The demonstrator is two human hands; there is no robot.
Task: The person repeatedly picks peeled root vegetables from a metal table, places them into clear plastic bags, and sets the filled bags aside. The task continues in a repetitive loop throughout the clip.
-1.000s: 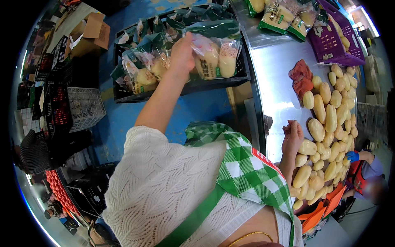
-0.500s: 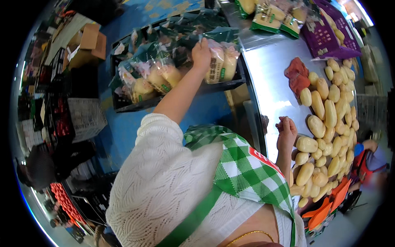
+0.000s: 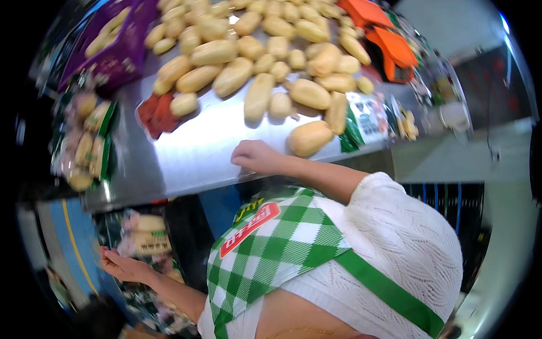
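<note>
My right hand [image 3: 257, 158] rests on the steel table [image 3: 197, 152] near its front edge, fingers curled, with nothing in it. A pale tan peeled root [image 3: 309, 138] lies just to its right, apart from it. Many more such roots [image 3: 254, 56] are heaped across the table behind. My left hand [image 3: 121, 265] reaches down at the lower left, palm open and fingers stretched, beside bagged roots [image 3: 144, 237] in a dark crate below the table. My white knit sleeve and green checked apron [image 3: 271, 243] fill the lower middle.
A red cloth-like lump [image 3: 158, 110] lies on the table's left part. A purple box [image 3: 113, 45] of roots stands at the far left, with green-edged bags of roots [image 3: 84, 141] below it. An empty green and white bag [image 3: 364, 118] and orange items [image 3: 378, 28] lie at the right.
The view has swung round, so the table now lies at the top. My left hand has come off the bags in the crate and lies open beside them. My right hand stays at the table.
</note>
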